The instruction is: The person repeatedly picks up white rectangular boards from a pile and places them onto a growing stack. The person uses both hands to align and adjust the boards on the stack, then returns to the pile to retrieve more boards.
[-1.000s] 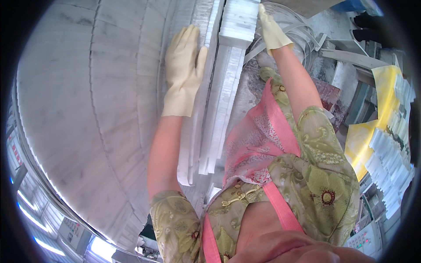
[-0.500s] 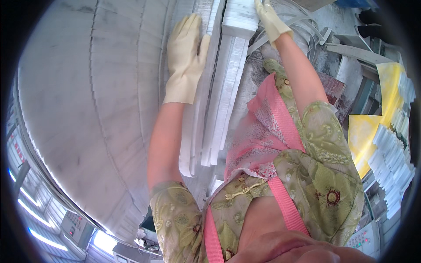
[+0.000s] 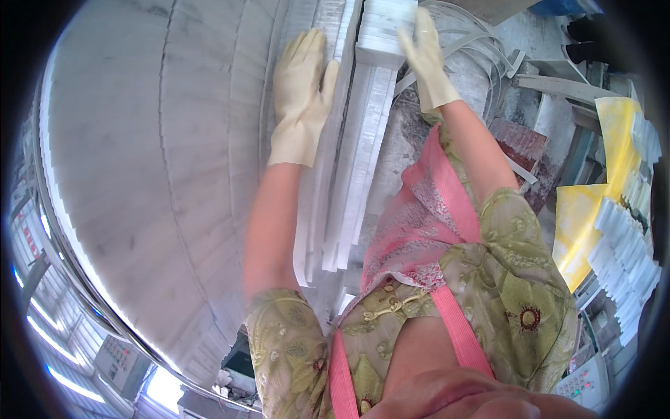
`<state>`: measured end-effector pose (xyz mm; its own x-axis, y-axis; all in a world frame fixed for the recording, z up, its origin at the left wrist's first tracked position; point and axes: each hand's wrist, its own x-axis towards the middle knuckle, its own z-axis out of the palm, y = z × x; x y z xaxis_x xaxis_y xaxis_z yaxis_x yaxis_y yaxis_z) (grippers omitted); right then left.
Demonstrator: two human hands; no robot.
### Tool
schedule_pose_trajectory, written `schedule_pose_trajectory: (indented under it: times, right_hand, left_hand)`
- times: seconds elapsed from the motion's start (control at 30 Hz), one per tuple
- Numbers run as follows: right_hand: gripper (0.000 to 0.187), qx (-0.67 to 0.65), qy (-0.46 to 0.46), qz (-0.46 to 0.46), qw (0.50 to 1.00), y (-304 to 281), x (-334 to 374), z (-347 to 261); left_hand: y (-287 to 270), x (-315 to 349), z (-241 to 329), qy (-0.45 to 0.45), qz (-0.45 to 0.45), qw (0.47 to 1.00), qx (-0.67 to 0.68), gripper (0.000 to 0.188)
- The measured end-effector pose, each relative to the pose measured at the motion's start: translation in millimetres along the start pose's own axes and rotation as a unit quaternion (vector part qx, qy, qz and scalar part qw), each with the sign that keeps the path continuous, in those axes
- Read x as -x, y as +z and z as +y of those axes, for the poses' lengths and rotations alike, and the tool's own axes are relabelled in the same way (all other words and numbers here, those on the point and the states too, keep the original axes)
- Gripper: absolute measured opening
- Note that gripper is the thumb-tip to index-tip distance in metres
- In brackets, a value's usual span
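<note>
In a cream rubber glove, my left hand (image 3: 300,98) lies flat on long pale grey-white strips (image 3: 317,199), with its fingers together and its thumb out. My right hand (image 3: 427,66), gloved the same way, is at the right side of a squared stack of whitish strips (image 3: 380,52). Its fingers are stretched and the thumb reaches toward the stack; whether it touches cannot be made out. Under that stack run more long white strips (image 3: 363,146), parallel to those beneath my left hand. Neither hand grips anything.
A large pale, grey-streaked surface (image 3: 112,153) made of rows fills the left side. On the right, loose bands (image 3: 481,52) lie coiled on the floor. Beyond them are a yellow sheet (image 3: 618,140), a pile of pale strips (image 3: 624,258) and a control box with buttons (image 3: 583,384).
My right hand has come down and nearer along the stack's right side, its thumb now spread toward it. My left hand stays flat on the strips; the whole view has shifted slightly.
</note>
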<state>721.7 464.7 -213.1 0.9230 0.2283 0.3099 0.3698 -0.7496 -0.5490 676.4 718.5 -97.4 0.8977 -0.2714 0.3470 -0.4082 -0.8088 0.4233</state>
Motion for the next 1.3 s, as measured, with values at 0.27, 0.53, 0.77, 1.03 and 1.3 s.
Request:
schedule_pose_trajectory:
  times: [0.27, 0.53, 0.77, 1.03, 1.3]
  right_hand:
    - [0.078, -0.379, 0.292, 0.025, 0.878, 10.1, 18.9, 7.6]
    - [0.074, -0.386, 0.301, 0.030, 0.872, 23.0, -9.4, 12.1]
    - [0.068, -0.200, 0.318, 0.099, 0.922, 3.5, -36.5, 75.4]
    - [0.063, -0.263, 0.210, 0.118, 0.934, -37.9, -118.9, 93.4]
    - [0.071, -0.324, 0.241, 0.065, 0.912, -95.7, -286.9, 87.5]
  left_hand:
    - [5.8, 3.4, 1.9, -0.015, -0.004, 1.000, 0.019, 0.042]
    - [5.4, 6.3, 3.8, -0.024, -0.009, 0.999, 0.035, 0.048]
    - [-5.7, 4.2, 8.1, -0.037, -0.035, 0.998, 0.043, 0.049]
    - [-13.1, 4.6, 6.8, -0.022, -0.054, 0.998, 0.038, 0.049]
    - [-20.8, 1.0, 16.6, -0.086, -0.089, 0.991, 0.054, 0.049]
